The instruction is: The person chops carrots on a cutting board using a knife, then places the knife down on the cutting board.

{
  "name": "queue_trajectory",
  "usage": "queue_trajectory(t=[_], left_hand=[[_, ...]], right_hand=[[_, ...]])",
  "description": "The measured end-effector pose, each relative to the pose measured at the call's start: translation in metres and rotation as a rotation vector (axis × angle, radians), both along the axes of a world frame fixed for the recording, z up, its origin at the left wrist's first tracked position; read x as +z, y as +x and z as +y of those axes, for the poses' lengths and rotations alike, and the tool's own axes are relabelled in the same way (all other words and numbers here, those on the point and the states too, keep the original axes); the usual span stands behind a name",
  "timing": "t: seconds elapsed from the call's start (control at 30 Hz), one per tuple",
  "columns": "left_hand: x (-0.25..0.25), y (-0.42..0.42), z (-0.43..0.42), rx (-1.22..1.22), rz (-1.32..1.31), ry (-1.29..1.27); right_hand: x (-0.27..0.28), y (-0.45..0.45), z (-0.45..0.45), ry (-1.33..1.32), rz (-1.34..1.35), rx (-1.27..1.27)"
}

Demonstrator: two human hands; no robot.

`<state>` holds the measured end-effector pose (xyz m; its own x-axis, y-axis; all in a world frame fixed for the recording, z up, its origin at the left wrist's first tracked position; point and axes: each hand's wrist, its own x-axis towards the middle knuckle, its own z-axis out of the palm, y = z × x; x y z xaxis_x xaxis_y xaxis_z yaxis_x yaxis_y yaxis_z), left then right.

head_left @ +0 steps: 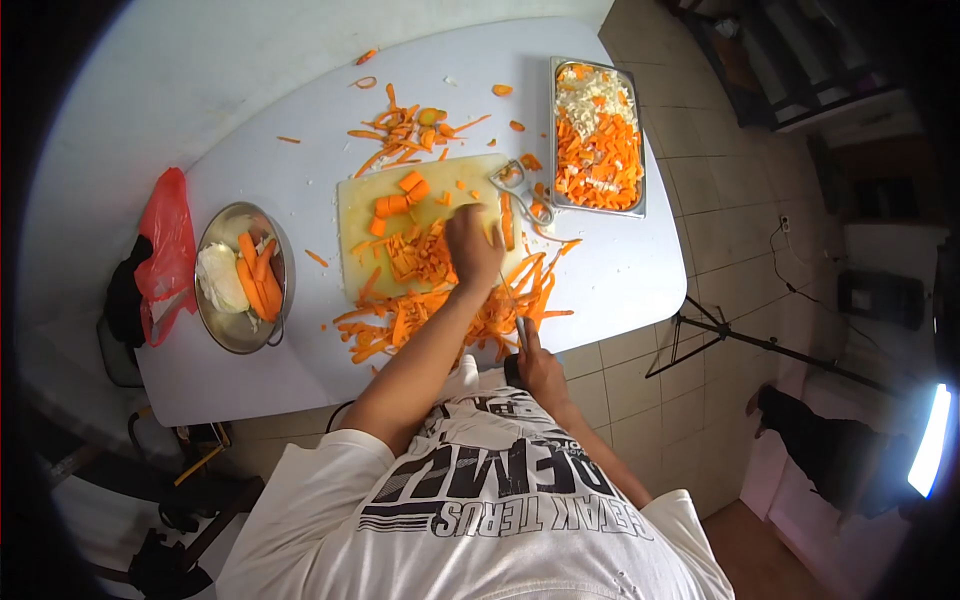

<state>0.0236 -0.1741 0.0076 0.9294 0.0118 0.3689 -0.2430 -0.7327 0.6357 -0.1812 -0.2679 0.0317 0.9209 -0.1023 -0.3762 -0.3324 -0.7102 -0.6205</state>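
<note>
While the right hand (pixel 542 372), at the lower middle of the frame, has its fingers wrapped round the handle of a thin-bladed metal knife (pixel 522 332), the left hand (pixel 473 245) bends down over a heap of bright orange chopped carrot (pixel 415 255) near the centre; whether its fingertips pinch a piece or merely press on it, I cannot tell, since the back of the hand hides them. The heap lies on a rectangular, pale yellow-green cutting board (pixel 358 215), with thick orange carrot chunks (pixel 399 196) uncut just above it. The step in hand looks to be slicing carrot small; a next cut would call for the left fingers to steady a piece, tucked clear of the blade. Long, thin orange peelings (pixel 400 322) sprawl below the board. The smooth white table (pixel 625 265) also bears, at upper right, a rectangular steel tray (pixel 553 150) filled with cut orange and white vegetables (pixel 598 145) and, at left, a round steel bowl (pixel 222 325) holding whole orange carrots (pixel 258 285), beside a crumpled red plastic bag (pixel 168 250). A plain white wall (pixel 230 60) fills the upper left; on the right stretch beige floor tiles (pixel 695 225), a black tripod stand (pixel 722 327) and a glaring white lamp (pixel 930 440)
</note>
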Motion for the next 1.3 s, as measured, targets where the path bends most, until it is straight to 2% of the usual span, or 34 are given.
queue_trajectory(t=[0.07,0.17,0.27,0.5,0.7,0.8,0.87,0.93,0.97,1.07,1.1,1.2,1.3], left_hand=[[0.005,0.004,-0.015,-0.487,-0.039,-0.033],[-0.014,0.002,-0.02,-0.655,0.024,-0.027],[-0.015,0.004,-0.018,-0.691,0.28,-0.016],[-0.018,0.005,-0.019,-0.681,0.28,-0.03],[-0.027,0.006,-0.021,-0.641,0.114,-0.075],[-0.028,0.019,-0.009,-0.429,0.053,-0.374],[-0.037,0.036,0.023,-0.124,0.12,-0.477],[-0.016,0.05,0.061,-0.044,0.273,-0.246],[-0.031,0.053,0.08,-0.169,0.301,-0.1],[-0.005,0.044,0.097,-0.582,0.603,0.197],[-0.003,0.041,0.098,-0.605,0.565,0.345],[-0.001,0.041,0.095,-0.612,0.585,0.422],[0.001,0.037,0.103,-0.648,0.566,0.39]], right_hand=[[-0.003,-0.002,0.002,-0.008,0.023,-0.008],[0.0,-0.002,0.001,0.004,0.022,-0.015],[0.004,0.001,0.0,0.016,0.027,-0.021],[-0.002,0.001,0.0,-0.006,0.061,-0.006],[-0.003,0.002,-0.008,0.072,0.025,-0.014],[0.007,0.005,-0.012,0.147,-0.007,-0.033],[0.01,0.007,-0.016,0.188,-0.056,-0.024],[0.022,0.01,-0.018,0.213,-0.053,-0.034],[0.027,0.01,-0.02,0.216,-0.051,-0.026],[0.034,0.008,-0.026,0.2,-0.074,-0.013],[0.038,0.009,-0.028,0.191,-0.068,-0.018],[0.033,0.006,-0.035,0.112,-0.077,-0.026],[0.029,0.003,-0.038,0.051,-0.115,-0.007]])
